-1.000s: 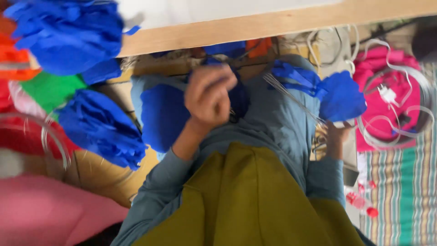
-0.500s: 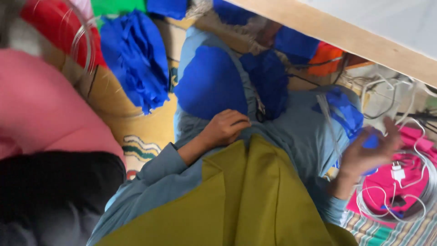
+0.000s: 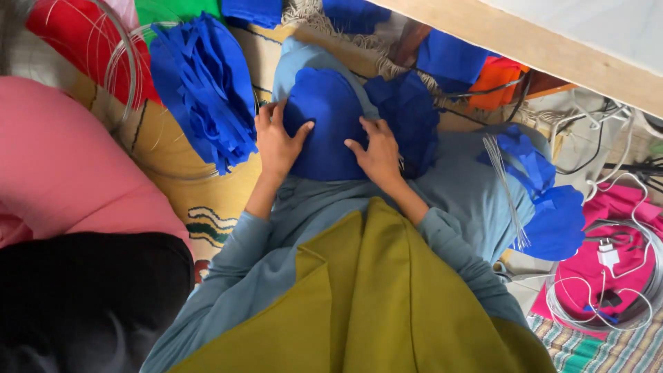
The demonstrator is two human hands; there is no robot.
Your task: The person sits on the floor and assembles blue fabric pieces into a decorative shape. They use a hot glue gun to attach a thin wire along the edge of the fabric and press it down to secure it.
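Observation:
A stack of blue scalloped paper sheets (image 3: 324, 124) lies on my lap, over light blue cloth. My left hand (image 3: 276, 138) rests flat on the stack's left edge, fingers spread. On the stack's right edge sits my right hand (image 3: 378, 153), fingertips pressing down. Both hands touch the paper; neither lifts it. More folded blue paper (image 3: 407, 117) lies just right of the stack. An olive cloth (image 3: 359, 297) covers my lower front.
A blue paper pom-pom (image 3: 204, 86) lies left on a patterned mat. Thin wires (image 3: 507, 193) and blue paper pieces (image 3: 552, 221) rest on my right knee. Pink paper with a white cable (image 3: 615, 269) is at right. A person in pink (image 3: 62, 173) sits left. A wooden edge (image 3: 552, 55) runs above.
My right hand came in from the right side onto the blue stack. My left hand moved up onto the stack's left edge. The view shifted.

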